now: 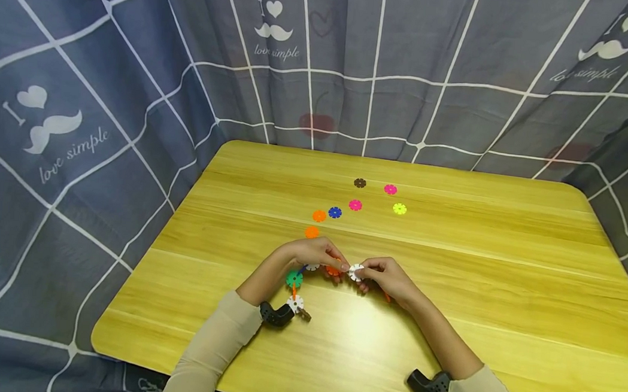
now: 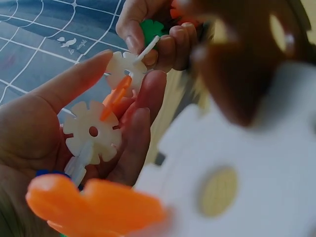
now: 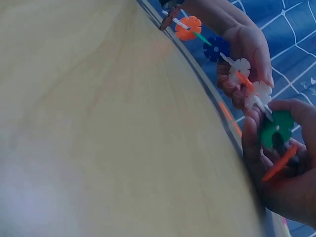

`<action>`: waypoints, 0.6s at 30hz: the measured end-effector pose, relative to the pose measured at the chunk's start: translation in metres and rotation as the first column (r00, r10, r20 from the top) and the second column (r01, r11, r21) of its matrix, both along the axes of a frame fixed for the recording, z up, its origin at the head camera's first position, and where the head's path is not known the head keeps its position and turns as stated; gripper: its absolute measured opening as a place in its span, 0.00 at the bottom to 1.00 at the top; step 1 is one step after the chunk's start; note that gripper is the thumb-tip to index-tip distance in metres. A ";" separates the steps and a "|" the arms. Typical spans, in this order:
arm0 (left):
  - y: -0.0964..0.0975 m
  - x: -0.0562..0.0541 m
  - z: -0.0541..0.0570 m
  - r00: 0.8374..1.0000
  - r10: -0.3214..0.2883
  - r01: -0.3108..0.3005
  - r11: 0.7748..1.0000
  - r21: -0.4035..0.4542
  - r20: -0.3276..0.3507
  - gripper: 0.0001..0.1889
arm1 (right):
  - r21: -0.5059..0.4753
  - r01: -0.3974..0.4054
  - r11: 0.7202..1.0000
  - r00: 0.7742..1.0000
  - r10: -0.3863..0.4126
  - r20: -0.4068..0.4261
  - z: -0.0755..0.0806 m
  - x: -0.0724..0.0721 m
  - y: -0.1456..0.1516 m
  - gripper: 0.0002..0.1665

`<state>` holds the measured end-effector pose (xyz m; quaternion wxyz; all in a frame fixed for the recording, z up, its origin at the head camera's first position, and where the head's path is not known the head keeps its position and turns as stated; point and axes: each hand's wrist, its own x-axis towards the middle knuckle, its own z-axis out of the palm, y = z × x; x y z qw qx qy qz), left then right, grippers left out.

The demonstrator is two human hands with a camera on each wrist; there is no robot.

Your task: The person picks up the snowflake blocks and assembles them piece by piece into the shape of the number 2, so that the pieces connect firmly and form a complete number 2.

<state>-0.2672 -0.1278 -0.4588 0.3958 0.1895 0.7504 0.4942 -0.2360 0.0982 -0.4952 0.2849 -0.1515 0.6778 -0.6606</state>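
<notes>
A chain of slotted plastic flower discs, mostly set edge into edge, runs between the two hands above the table. My left hand (image 1: 316, 253) holds it, thumb and fingers at a white disc (image 2: 126, 71); another white disc (image 2: 93, 131) lies against its palm. From there the chain hangs past a green disc (image 1: 294, 279) to a white disc (image 1: 295, 303) and a brown disc (image 1: 305, 315) beside the left wrist. My right hand (image 1: 390, 280) pinches a green disc (image 3: 276, 127), with an orange disc (image 3: 280, 163) nearer its palm. Fingers partly hide the joint between the hands.
Loose discs lie further back on the wooden table (image 1: 504, 261): brown (image 1: 360, 183), pink (image 1: 390, 189), yellow-green (image 1: 399, 208), blue (image 1: 335, 212) and orange (image 1: 319, 216) among them. A checked curtain (image 1: 342, 90) surrounds the back and sides. Each wrist wears a black camera (image 1: 429, 385).
</notes>
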 end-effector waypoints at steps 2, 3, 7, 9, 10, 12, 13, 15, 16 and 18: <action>-0.003 -0.001 0.000 1.000 0.011 -0.011 1.000 0.005 0.023 0.12 | 0.001 -0.004 1.000 1.000 0.004 0.005 0.000 -0.001 0.002 0.17; -0.004 -0.001 0.000 0.999 0.011 -0.012 1.000 0.005 0.035 0.12 | 0.002 -0.008 1.000 1.000 0.008 0.005 -0.001 -0.001 0.002 0.18; -0.008 0.000 0.003 1.000 -0.017 0.016 0.999 -0.039 -0.005 0.12 | -0.017 -0.030 0.999 0.999 0.030 -0.018 -0.004 -0.002 0.005 0.20; -0.007 0.001 0.006 0.998 -0.035 0.032 0.998 -0.059 -0.046 0.12 | -0.036 -0.043 0.998 0.999 0.042 -0.034 -0.006 -0.002 0.005 0.19; -0.005 0.001 0.007 0.997 -0.040 0.036 0.997 -0.065 -0.070 0.12 | -0.046 -0.051 0.998 0.998 0.049 -0.046 -0.006 -0.002 0.005 0.19; -0.001 0.002 0.008 0.990 -0.052 0.042 0.996 -0.073 -0.129 0.11 | -0.058 -0.062 0.996 0.996 0.058 -0.065 -0.006 -0.002 0.004 0.19; 0.001 0.002 0.007 0.987 -0.054 0.044 0.997 -0.069 -0.149 0.11 | -0.060 -0.066 0.996 0.996 0.062 -0.071 -0.006 -0.002 0.003 0.19; 0.004 0.002 0.006 0.982 -0.055 0.045 0.997 -0.061 -0.179 0.09 | -0.060 -0.072 0.996 0.994 0.067 -0.083 -0.005 -0.002 0.002 0.20; 0.005 0.002 0.005 0.981 -0.053 0.043 0.997 -0.057 -0.186 0.08 | -0.056 -0.072 0.996 0.994 0.067 -0.086 -0.005 -0.002 0.002 0.20; 0.007 0.001 0.002 0.983 -0.045 0.040 0.999 -0.034 -0.176 0.07 | -0.047 -0.067 0.997 0.995 0.063 -0.082 -0.005 -0.002 0.001 0.20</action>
